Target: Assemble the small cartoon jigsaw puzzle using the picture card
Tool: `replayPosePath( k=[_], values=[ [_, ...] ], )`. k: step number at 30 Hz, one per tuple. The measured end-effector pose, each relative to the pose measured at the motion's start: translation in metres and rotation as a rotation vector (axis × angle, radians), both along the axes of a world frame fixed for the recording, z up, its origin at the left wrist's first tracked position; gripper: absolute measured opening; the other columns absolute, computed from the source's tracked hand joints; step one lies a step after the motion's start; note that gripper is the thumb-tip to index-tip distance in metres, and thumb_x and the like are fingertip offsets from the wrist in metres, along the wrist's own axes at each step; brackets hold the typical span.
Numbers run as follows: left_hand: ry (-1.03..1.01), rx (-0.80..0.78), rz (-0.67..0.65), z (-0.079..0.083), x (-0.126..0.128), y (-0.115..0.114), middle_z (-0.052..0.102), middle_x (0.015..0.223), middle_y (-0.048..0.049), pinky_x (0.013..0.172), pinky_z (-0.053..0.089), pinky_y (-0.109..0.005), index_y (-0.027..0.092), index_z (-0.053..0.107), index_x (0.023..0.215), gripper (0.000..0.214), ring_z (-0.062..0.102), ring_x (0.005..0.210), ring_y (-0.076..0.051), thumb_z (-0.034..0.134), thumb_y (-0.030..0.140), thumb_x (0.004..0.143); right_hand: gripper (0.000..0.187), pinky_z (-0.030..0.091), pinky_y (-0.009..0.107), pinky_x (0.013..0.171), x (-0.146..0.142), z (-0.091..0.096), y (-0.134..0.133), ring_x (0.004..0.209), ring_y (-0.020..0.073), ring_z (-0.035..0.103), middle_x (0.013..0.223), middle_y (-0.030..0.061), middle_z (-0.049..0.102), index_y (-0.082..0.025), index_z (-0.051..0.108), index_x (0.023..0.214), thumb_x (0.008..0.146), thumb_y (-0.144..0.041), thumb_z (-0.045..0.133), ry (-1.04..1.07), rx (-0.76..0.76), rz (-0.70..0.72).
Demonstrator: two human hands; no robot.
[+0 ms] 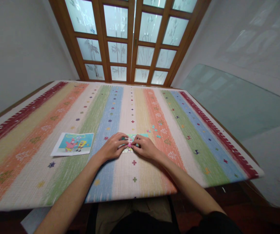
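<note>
- White walls [20,48] stand to the left and right of the room's far end.
- Wooden double doors [133,42] rise beyond the table, their frosted panes etched with bamboo-like plants.
- Striped tablecloth [124,177] covering the table, banded in dark red, yellow, orange, green, blue and off-white, with small crosses, stars, trees and animals along the bands.
- Pale green glass-like panel [229,100] standing along the right-hand wall.
- Glossy-looking SpongeBob print [76,143] with a white border, lying to the left of the hands, mostly on the off-white and green bands; Patrick and SpongeBob stand in front, Squidward behind.
- Left hand [115,145], palm down, fingers curled in over the left side of a small jigsaw puzzle [130,137]; whether the fingertips grip anything cannot be told.
- Right hand [143,146], facing it, thumb and forefinger brought close together at a pink spot; whether they pinch a piece or press on it cannot be told.
- That jigsaw puzzle lies flat near the table's front edge, partly covered by both hands.
- Loose puzzle pieces [153,127], teal and pink, scattered just beyond the right hand.
</note>
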State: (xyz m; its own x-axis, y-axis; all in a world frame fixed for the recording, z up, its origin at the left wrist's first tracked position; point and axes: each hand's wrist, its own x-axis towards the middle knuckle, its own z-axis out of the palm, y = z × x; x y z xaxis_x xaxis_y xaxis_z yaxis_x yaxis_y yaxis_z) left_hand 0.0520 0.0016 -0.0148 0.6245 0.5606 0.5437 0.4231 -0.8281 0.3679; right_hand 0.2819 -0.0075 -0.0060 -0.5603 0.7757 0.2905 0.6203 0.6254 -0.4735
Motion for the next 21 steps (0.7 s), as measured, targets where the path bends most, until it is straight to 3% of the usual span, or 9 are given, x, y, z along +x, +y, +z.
replayPosePath(
  k=[21],
  values=[
    [0.028,-0.028,0.011,0.0009,0.0029,-0.0010,0.068,0.111,-0.0108,0.095,0.054,-0.046,0.021,0.075,0.099,0.019,0.061,0.108,-0.026,0.058,0.014,0.093,0.006,0.045,0.027,0.076,-0.0007,0.0014,0.0018,0.081,0.0162,0.062,0.090,0.0050,0.068,-0.019,0.075,0.087,0.088,-0.019,0.069,0.026,-0.042,0.017]
  ],
)
